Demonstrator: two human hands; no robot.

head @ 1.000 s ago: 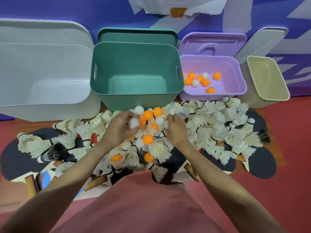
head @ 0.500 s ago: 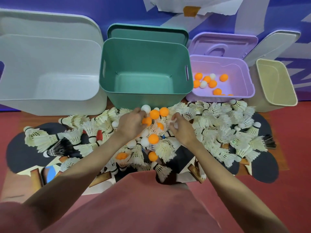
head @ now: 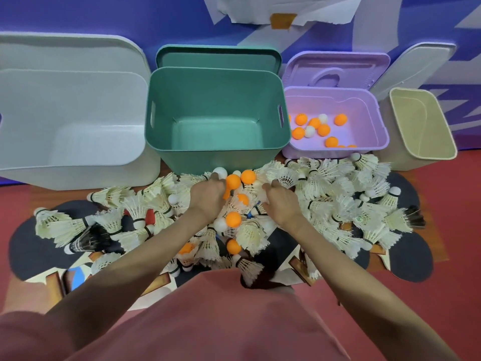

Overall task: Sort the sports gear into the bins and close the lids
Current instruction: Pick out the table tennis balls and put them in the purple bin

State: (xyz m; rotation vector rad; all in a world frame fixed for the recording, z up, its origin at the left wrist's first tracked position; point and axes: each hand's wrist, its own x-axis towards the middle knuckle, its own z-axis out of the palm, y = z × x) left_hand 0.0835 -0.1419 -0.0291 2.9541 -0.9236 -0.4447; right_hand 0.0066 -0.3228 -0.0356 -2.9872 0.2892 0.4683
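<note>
1. Where the red floor [head: 453, 230] meets the blue wall, four bins stand in a row with their lids propped behind them; the largest, a white bin [head: 78, 175], is at the left end.
2. Next to it, touching or nearly so, stands the green bin [head: 218, 157], its green lid [head: 218, 57] upright at its back.
3. The purple bin [head: 335, 152] comes next, with its purple lid [head: 335, 69] leaning behind; orange and white ping-pong balls [head: 324, 130] lie on its bottom.
4. The beige bin [head: 421, 123] closes the row at the right, tilted, with a white lid [head: 413, 66] slanted behind it.
5. Black-faced paddles [head: 31, 254] lie flat on the floor in front of the bins, mostly buried; one shows at the left and another paddle [head: 411, 264] at the right.
6. A wide heap of white shuttlecocks [head: 335, 194] covers the paddles, from the front of the white bin to the front of the beige bin.
7. The left hand [head: 207, 195] is pressed into the heap just in front of the green bin, fingers curled round an orange ball [head: 232, 181].
8. The right hand [head: 282, 201] is beside it, fingers bent down into the feathers; whether they grip anything cannot be told.
9. More loose balls [head: 233, 219] sit between and below the hands.
</note>
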